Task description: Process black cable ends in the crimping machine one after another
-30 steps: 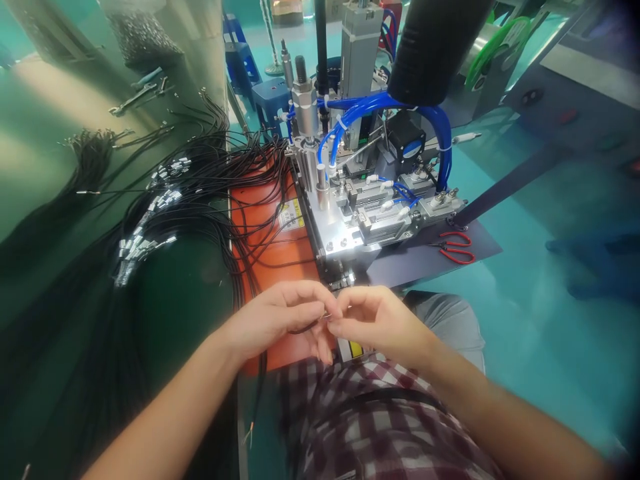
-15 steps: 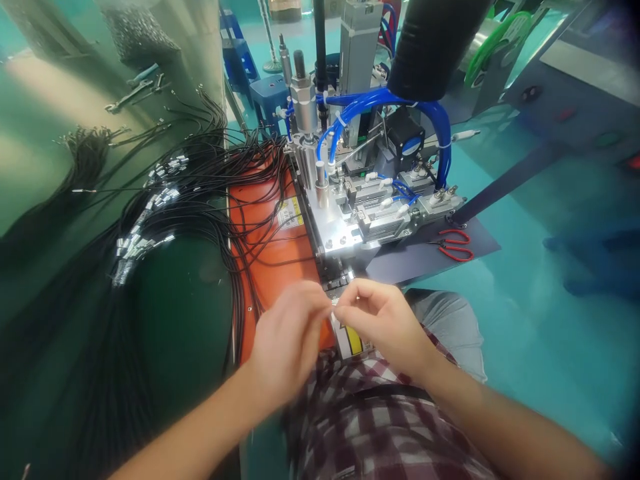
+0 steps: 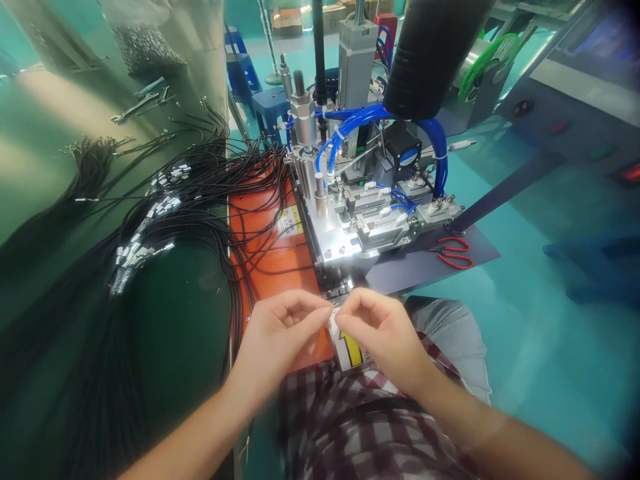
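Observation:
Just in front of the machine, my left hand (image 3: 280, 333) is closed in a pinch, thumb against forefinger. Fine, pale wire ends (image 3: 334, 305) poke out at its fingertips; their cable is hidden by the hand. My right hand (image 3: 383, 330) also pinches, its fingertips a small gap to the right of the left ones. Whatever it grips is too small to make out. Beneath the fingertips is a white and yellow label (image 3: 350, 347) on the machine's front. Black cables (image 3: 250, 227) lie across the orange machine base (image 3: 280, 267) to the left.
A metal machine (image 3: 345, 220) with blue air tubes (image 3: 437, 147) stands ahead. Bundled black cables with shiny ends (image 3: 135, 257) cover the green table (image 3: 180, 320) at left. Red-handled pliers (image 3: 456, 253) lie on a grey plate at right. A black tube (image 3: 425, 60) hangs overhead.
My left hand has turned and opened out its palm side, with thumb and forefinger still pinched. The fingertips of both hands have moved slightly apart. The view has tilted a little upward.

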Demonstrator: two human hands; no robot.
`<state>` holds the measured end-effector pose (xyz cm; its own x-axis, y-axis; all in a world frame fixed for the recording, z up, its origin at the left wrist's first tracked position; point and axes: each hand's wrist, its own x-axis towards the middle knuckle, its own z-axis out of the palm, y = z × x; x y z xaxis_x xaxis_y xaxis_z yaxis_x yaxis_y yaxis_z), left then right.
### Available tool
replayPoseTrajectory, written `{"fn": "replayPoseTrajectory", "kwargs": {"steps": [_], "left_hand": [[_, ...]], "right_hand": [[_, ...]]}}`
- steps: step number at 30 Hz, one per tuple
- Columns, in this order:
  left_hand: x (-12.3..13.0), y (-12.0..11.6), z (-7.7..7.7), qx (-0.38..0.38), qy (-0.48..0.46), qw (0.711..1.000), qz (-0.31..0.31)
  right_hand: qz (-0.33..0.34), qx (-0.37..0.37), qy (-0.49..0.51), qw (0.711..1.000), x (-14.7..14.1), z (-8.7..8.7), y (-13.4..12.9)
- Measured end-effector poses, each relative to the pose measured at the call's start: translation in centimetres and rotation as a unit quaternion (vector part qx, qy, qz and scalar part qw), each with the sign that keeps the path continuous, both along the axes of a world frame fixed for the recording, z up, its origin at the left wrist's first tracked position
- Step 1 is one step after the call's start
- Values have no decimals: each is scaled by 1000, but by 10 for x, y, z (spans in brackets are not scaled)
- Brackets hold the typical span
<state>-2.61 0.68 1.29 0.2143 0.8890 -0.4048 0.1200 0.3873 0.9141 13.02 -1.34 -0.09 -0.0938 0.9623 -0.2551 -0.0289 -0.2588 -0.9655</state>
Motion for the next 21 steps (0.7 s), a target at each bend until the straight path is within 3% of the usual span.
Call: {"fn": "replayPoseTrajectory", "kwargs": {"steps": [6,10,21], "left_hand": [[-3,6,-3,-38,-44,998,8],[-5,8,-4,-32,-68,997,-1],[-3,6,-4,-37,-74,997,-1]], "right_hand": [[71,52,-121,989,4,3,4],[24,102,-180,978,10,9,10],[4,40,-82,996,0,0,14]]}}
